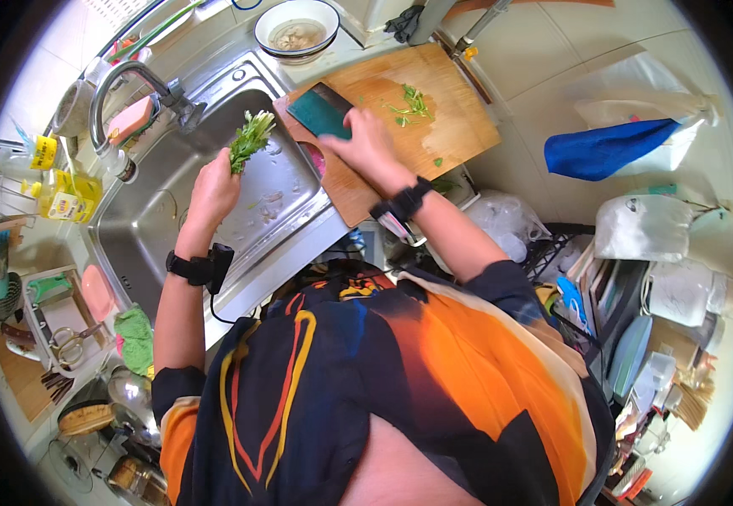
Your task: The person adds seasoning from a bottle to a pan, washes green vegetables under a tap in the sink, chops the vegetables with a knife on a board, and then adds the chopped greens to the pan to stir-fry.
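A bunch of leafy green herbs [251, 140] is gripped in my left hand [214, 186], which holds it over the stainless steel sink [214, 145]. The pale cut stems point up and away from me. My right hand [369, 148], slightly blurred, is at the near end of a dark teal cleaver-like blade [316, 112]. Its thumb is spread to the left; whether the fingers grip the knife is hidden. The blade lies across a wooden cutting board [461, 120]. Chopped green pieces [414, 104] rest on that board, to the right of the blade.
A chrome faucet [104, 95] arches over the sink's left side. Enamel bowls [297, 28] stand behind the board, the top one holding liquid. A smaller wooden board [347, 196] overlaps the sink's right edge. Yellow dish soap [72, 196] and a green cloth [134, 338] are at left.
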The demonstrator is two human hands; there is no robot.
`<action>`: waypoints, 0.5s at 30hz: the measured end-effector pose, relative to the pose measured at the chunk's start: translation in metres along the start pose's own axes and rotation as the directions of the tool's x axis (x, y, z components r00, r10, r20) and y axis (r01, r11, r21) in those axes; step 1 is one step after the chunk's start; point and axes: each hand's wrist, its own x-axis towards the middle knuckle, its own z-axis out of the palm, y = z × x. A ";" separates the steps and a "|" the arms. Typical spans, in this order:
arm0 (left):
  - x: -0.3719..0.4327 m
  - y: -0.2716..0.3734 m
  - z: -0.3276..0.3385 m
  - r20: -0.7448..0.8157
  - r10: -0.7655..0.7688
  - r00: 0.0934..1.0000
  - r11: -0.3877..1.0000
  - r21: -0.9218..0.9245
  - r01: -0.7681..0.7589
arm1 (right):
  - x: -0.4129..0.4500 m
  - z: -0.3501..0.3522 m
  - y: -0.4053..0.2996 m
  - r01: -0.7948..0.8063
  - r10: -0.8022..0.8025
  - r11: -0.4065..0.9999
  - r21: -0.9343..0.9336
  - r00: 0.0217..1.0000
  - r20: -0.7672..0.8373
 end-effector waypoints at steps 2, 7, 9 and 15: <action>0.006 0.015 -0.006 0.014 0.004 1.000 0.999 0.053 -0.005 | -0.029 -0.006 0.006 0.133 -0.104 0.975 -0.177 0.982 0.160; 0.043 0.059 -0.002 0.095 0.005 0.996 0.991 0.133 -0.017 | -0.021 -0.003 0.041 0.138 -0.126 0.990 -0.031 0.957 0.260; 0.059 0.087 0.004 0.056 0.031 0.998 0.997 0.067 -0.035 | -0.019 -0.011 0.052 0.174 -0.161 0.984 -0.035 0.960 0.227; 0.099 0.152 0.052 -0.217 0.169 0.962 0.931 -0.284 -0.228 | -0.003 -0.083 0.084 -0.189 0.207 0.917 0.351 0.978 -0.015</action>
